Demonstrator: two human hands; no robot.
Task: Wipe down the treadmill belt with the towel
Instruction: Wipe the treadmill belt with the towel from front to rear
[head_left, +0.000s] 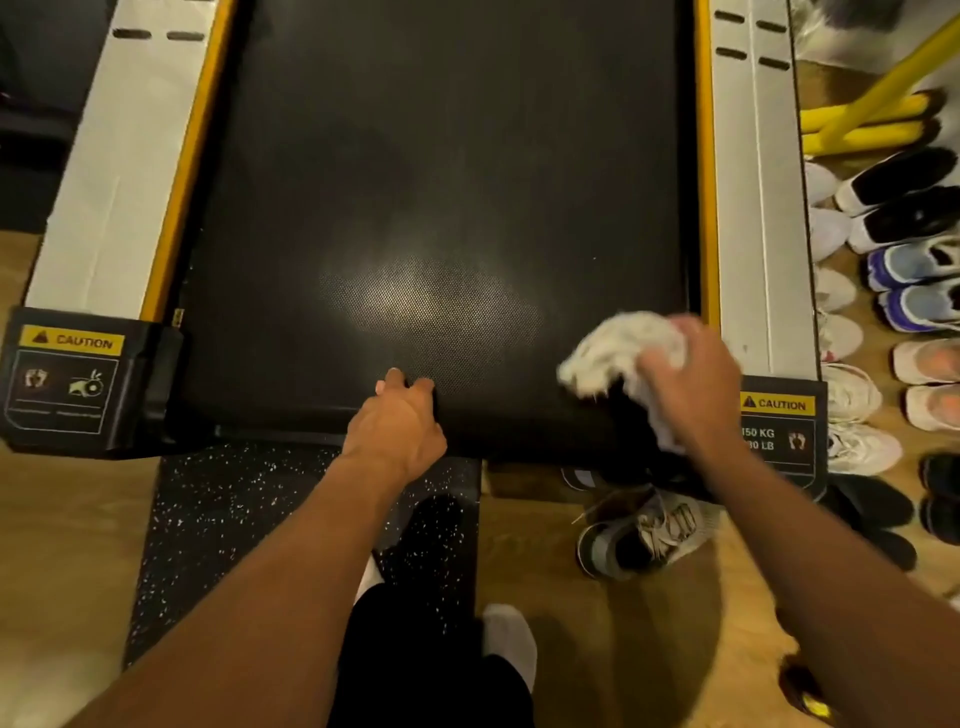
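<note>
r hand grips towel on black belt; l hand rests loose; shoes line wood floor.

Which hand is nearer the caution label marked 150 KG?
Right. The right hand, gripping the towel, is just left of the caution label; the left hand rests on the near edge of the belt, around mid-width.

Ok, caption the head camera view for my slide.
The right hand grips a bunched white towel on the treadmill belt; left hand rests at its edge.
</note>
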